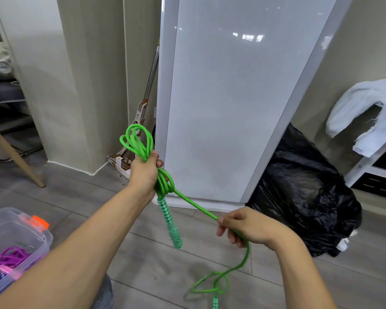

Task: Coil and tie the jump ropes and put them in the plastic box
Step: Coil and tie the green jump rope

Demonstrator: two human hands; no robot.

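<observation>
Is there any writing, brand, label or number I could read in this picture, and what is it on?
No text here can be read.
A small mark on the mop, at its joint: too blurred to read.
A small tag at the lower edge of the white cloth: too small to read.
No writing shows on the green jump rope or the plastic box.
</observation>
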